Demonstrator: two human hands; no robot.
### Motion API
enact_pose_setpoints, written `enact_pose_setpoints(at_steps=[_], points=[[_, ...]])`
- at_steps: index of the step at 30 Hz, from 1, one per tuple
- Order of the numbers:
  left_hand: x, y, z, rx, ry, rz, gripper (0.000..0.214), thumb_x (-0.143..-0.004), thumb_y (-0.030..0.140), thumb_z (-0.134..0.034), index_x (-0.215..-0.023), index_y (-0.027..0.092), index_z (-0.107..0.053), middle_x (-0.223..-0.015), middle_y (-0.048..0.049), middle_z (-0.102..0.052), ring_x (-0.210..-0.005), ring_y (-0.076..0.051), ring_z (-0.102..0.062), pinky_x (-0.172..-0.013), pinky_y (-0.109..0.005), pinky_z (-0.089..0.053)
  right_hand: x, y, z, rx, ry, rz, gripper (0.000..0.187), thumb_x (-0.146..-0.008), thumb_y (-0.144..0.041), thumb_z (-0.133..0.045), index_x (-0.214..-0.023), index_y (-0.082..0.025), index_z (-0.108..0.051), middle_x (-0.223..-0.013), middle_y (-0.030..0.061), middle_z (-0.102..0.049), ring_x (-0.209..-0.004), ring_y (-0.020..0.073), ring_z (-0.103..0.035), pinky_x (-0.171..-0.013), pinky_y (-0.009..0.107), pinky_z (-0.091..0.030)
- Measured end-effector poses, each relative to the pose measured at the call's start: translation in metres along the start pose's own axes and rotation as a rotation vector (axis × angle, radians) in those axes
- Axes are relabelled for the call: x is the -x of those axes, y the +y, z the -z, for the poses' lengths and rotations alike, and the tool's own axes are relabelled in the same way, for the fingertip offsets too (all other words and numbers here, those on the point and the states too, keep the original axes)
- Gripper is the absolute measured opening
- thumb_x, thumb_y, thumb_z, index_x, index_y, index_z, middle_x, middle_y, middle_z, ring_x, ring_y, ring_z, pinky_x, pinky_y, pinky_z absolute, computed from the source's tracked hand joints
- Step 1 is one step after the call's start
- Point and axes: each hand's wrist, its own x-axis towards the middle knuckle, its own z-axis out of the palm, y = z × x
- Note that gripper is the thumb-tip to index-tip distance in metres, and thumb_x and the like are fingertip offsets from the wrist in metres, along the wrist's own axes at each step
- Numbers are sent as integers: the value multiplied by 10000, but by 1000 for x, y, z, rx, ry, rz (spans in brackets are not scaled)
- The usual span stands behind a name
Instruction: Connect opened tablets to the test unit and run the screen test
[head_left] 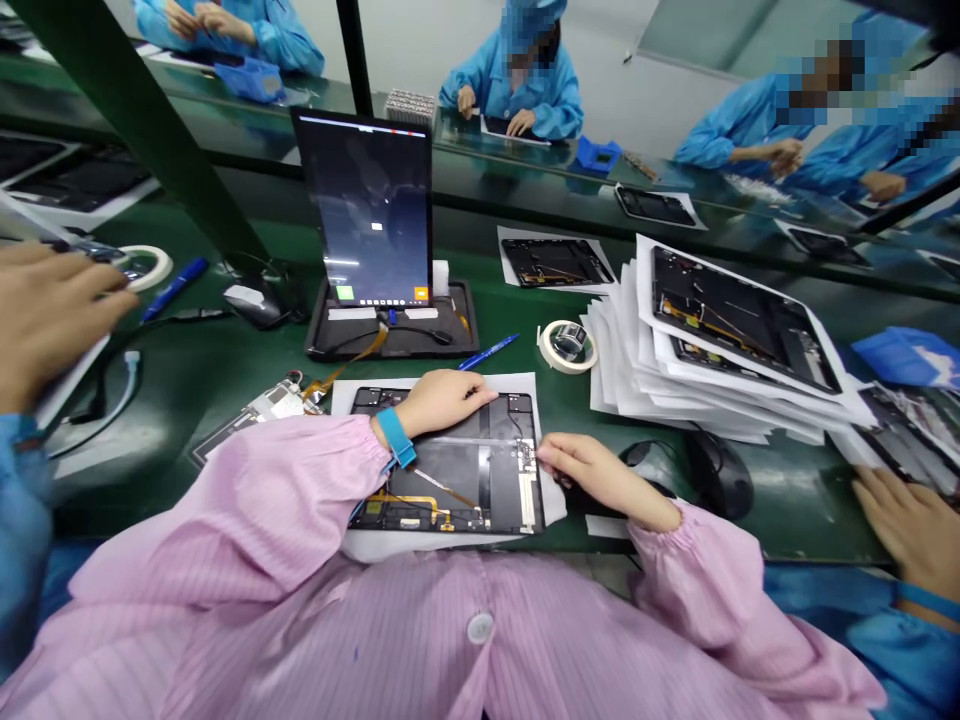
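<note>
An opened tablet housing [450, 475] lies on white paper in front of me, with orange flex cables and a small board along its right side. Across its upper part rests my left hand [442, 400], palm down, fingers stretched to the right; a blue wrist strap [396, 437] circles that wrist. My right hand [589, 468] is at the housing's right edge, thumb and forefinger pinched beside the small board; what sits between them is too small to make out. A lit tablet screen [375, 210] stands upright in a black tray [337, 338] behind the housing.
Paper-interleaved housings [742, 320] are stacked at right, near a tape roll [568, 346] and a black mouse [720, 475]. A blue pen [489, 352] lies behind the housing. Co-workers' hands reach in at left [52, 310] and right [911, 520]. A green post [142, 130] slants at left.
</note>
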Motion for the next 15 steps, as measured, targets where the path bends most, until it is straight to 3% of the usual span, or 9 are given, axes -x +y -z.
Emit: enact_pose_setpoints(at_steps=[4, 6, 10, 13, 15], points=[[-1, -1, -1, -9, 10, 14, 419, -896, 522, -397, -738, 205, -621, -730, -11, -662, -677, -170, -586, -557, -254, -297, 25, 3, 24, -114, 393, 10, 381, -852, -531, -521, -710, -181, -568, -653, -11, -521, -553, 94, -457, -522, 229, -358], [0, 0, -1, -20, 11, 22, 414, -895, 514, -399, -734, 207, -625, -716, -13, -655, -676, -173, -588, -561, -255, -306, 32, -1, 24, -163, 483, 21, 338, -818, -515, -584, -790, -181, -630, -603, -22, -504, -511, 88, -425, -487, 228, -333], [0, 2, 0, -41, -4, 24, 430, -904, 521, -375, -753, 215, -636, -732, -20, -662, -694, -185, -596, -573, -259, -323, 26, -9, 3, -400, 370, 18, 348, -782, -519, -629, -824, -174, -641, -442, -70, -390, -406, 72, -332, -427, 224, -277], [1, 1, 1, -48, -8, 7, 439, -908, 530, -366, -768, 213, -636, -756, -22, -672, -712, -187, -605, -571, -257, -323, 15, -9, -12, -482, 244, 12, 392, -826, -543, -562, -884, -162, -636, -591, 12, -599, -535, 121, -535, -516, 251, -411], [0, 0, 0, -51, -10, 4, 441, -909, 530, -366, -773, 209, -635, -759, -23, -674, -713, -185, -607, -571, -255, -322, 11, -8, -19, -422, 251, 14, 366, -828, -514, -577, -912, -161, -629, -757, 62, -673, -676, 150, -612, -608, 274, -467]])
